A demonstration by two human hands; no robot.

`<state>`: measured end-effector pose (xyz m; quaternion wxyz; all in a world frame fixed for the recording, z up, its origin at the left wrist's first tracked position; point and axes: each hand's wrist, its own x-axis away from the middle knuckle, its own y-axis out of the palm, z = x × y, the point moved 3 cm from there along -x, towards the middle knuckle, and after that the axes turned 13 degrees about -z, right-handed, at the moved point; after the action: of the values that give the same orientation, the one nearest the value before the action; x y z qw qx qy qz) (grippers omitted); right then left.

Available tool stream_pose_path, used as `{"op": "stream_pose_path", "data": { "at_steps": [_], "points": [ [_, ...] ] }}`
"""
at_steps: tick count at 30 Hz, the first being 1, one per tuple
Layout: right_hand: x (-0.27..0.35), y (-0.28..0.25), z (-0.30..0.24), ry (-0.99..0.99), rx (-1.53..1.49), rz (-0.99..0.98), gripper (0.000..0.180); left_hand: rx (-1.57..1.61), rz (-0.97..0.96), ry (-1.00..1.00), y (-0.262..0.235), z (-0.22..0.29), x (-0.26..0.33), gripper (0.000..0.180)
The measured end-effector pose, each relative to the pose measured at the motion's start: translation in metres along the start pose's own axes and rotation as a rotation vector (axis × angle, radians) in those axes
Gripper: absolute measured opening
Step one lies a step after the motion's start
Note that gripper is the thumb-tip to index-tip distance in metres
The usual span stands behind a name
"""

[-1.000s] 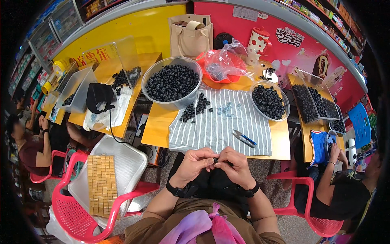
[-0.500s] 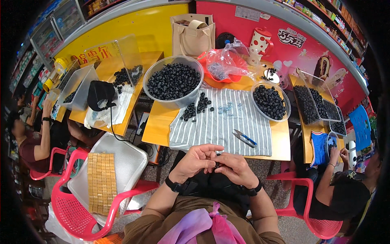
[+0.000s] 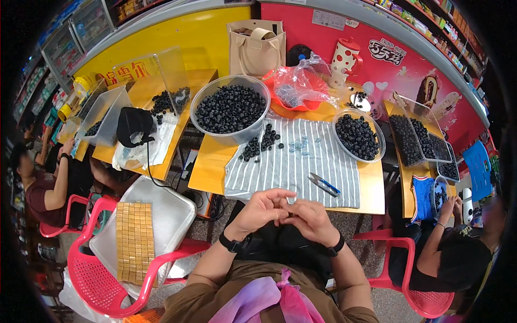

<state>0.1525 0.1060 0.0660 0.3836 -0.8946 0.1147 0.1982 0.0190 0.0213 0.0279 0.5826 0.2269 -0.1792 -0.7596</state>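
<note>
My left hand (image 3: 262,211) and my right hand (image 3: 312,219) meet just off the near edge of the table, fingers pinched together. Whatever lies between the fingertips is small and mostly hidden; I cannot make it out. In front of them a grey-and-white striped cloth (image 3: 280,177) covers the table. On it rest thread snips (image 3: 325,184) with blue handles, small clear-blue pieces (image 3: 301,145) and a loose pile of small black ring-shaped parts (image 3: 262,142). A large clear tub (image 3: 237,138) of black parts stands at the back left. A smaller round tub (image 3: 381,148) of them stands at the right.
An orange-red bowl (image 3: 307,102) with plastic bags, a spotted tumbler (image 3: 344,62) and a beige tote bag (image 3: 257,54) stand at the back. A pink chair (image 3: 102,280) with a wooden-bead mat (image 3: 134,242) is at my left. Co-workers sit at tables on both sides.
My fingers have shifted slightly, and the dark bit that showed between them is now less visible. Both hands stay in nearly the same place. The right-hand co-worker's hands have moved a little.
</note>
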Motion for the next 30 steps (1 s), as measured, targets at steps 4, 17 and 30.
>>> {"op": "stream_pose_path", "data": {
  "at_steps": [4,17,30],
  "points": [
    [-0.004,0.006,0.038,0.026,0.306,-0.039,0.019,-0.766,0.204,0.176,-0.012,0.004,-0.02,0.041],
    [0.001,0.02,0.047,0.159,0.365,0.148,0.015,-1.093,0.313,0.146,-0.018,0.001,-0.032,0.028],
    [0.001,0.026,0.028,0.024,0.531,0.059,0.02,-1.271,0.292,0.197,-0.008,-0.002,-0.016,0.042]
  ]
}}
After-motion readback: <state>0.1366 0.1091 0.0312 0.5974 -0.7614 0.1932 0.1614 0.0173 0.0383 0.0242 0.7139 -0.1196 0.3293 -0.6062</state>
